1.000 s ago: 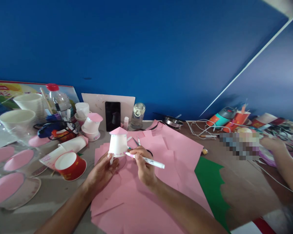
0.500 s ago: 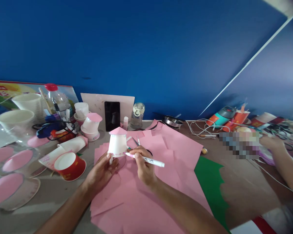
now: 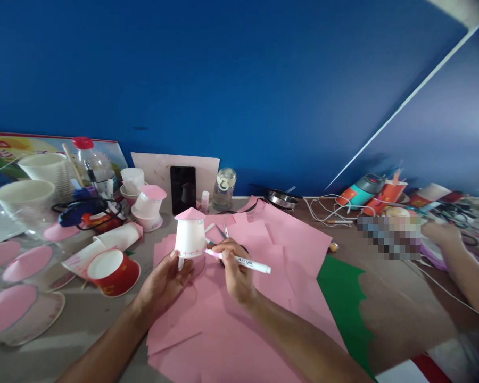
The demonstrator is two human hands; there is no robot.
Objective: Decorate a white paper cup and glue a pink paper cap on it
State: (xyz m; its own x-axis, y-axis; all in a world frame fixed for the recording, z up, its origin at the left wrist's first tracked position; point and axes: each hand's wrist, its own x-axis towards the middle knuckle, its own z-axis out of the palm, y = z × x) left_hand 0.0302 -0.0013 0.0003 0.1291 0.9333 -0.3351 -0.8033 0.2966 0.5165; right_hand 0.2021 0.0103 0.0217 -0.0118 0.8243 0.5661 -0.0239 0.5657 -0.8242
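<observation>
My left hand point(image 3: 167, 279) grips a white paper cup point(image 3: 190, 238) near its lower edge. The cup is upside down, with a pink paper cone point(image 3: 190, 214) on top and a row of small pink marks around its rim. In my right hand point(image 3: 236, 274) is a white acrylic marker point(image 3: 251, 264), its tip at the cup's lower right side; whether it touches cannot be made out. Beneath both hands lie stacked sheets of pink paper point(image 3: 239, 330). Scissors point(image 3: 226, 231) rest on the sheets just behind my right hand, partly hidden.
Several cone-topped cups and a red paper cup point(image 3: 120, 274) crowd the left side. A phone point(image 3: 183, 189) leans upright at the back beside a glass jar point(image 3: 224, 189). Green paper point(image 3: 339, 292) lies to the right. Another person's arm point(image 3: 463, 260) reaches in at far right, near white cables point(image 3: 323, 210).
The cup has shifted slightly left and turned a little in my left hand, showing more of the pink marks. My right hand has barely moved with the marker.
</observation>
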